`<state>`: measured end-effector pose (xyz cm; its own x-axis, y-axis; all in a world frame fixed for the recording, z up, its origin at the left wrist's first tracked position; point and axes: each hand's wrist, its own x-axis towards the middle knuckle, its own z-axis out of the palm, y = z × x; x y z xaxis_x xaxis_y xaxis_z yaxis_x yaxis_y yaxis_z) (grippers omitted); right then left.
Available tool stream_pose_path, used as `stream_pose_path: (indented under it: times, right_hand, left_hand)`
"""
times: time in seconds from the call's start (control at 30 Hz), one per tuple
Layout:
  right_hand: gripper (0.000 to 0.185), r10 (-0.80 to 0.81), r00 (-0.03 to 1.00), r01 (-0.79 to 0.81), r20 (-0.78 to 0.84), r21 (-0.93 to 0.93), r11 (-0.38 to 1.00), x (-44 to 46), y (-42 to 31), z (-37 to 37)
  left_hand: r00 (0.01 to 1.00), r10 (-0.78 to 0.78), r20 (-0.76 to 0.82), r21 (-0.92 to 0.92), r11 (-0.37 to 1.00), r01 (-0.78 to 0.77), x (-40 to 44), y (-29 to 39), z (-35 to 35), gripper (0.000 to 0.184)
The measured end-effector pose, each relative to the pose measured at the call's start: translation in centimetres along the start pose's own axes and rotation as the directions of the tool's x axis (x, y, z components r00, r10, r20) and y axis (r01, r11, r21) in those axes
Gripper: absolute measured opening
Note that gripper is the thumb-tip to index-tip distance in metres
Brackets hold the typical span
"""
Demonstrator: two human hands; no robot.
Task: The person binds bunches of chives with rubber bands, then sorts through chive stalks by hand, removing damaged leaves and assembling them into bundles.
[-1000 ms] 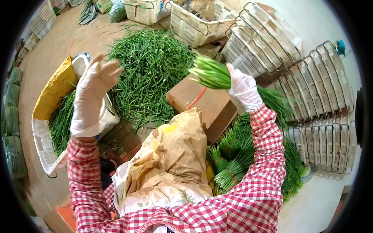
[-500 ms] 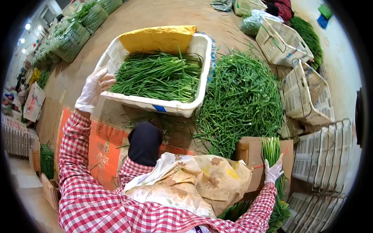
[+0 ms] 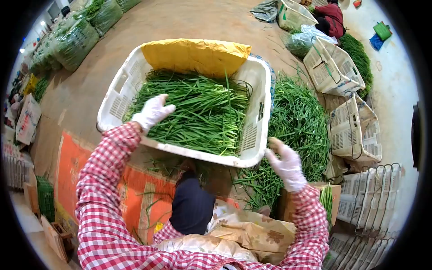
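Observation:
My left hand (image 3: 154,112), in a white glove, is over the left part of a white crate (image 3: 104,112), its fingers apart above the green stalks (image 3: 193,112) lying inside. A yellow sheet (image 3: 195,56) lines the far side of that crate. My gloved right hand (image 3: 284,164) is just beyond the crate's near right corner, with fingers apart and nothing in them. Beneath and beyond it spreads a loose heap of green stalks (image 3: 299,123). A bundle of stalks (image 3: 326,202) lies on the cardboard box (image 3: 288,209), partly hidden by my right sleeve.
White crates (image 3: 355,128) stand at the right, with stacked ones (image 3: 369,193) nearer me. A person (image 3: 332,20) in dark red crouches at the upper right. Plastic-wrapped bundles (image 3: 74,42) line the upper left. An orange mat (image 3: 144,189) covers floor near my leg.
My right hand has let go of the stalk bundle and moved up beside the crate. My left hand has moved from the crate's left edge over the stalks. The view has shifted too.

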<state>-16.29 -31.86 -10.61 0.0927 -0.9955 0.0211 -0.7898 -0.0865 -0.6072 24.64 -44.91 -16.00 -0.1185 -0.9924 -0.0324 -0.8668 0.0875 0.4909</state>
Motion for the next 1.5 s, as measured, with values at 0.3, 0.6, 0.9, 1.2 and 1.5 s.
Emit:
stream_pose_path:
  times: [0.3,0.6,0.9,1.2,1.5]
  right_hand:
    - [0.043,-0.058,0.974,0.029,0.22,0.13,0.991,8.2,-3.3,10.1]
    - [0.043,0.086,0.871,-0.072,0.484,-0.046,0.996,15.7,-4.5,11.9]
    - [0.045,0.182,0.865,-0.149,0.468,-0.108,0.983,18.6,-1.4,15.1]
    - [0.041,0.194,0.964,-0.261,0.179,0.541,0.799,24.2,-1.5,13.8]
    - [0.097,-0.107,0.792,-0.353,0.601,0.594,0.723,27.2,-7.5,23.8]
  left_hand:
    - [0.963,0.177,0.202,0.415,0.876,-0.248,10.2,1.1,12.8,0.141]
    - [0.946,-0.078,0.314,0.329,0.944,-0.031,17.8,-2.7,12.6,0.132]
    - [0.946,0.013,0.324,0.072,0.997,-0.039,16.0,-4.1,12.7,0.05]
    - [0.959,0.086,0.27,-0.881,0.423,0.21,15.3,-9.9,4.2,0.043]
    - [0.977,0.208,0.054,-0.829,0.555,-0.072,12.0,-8.2,6.6,0.054]
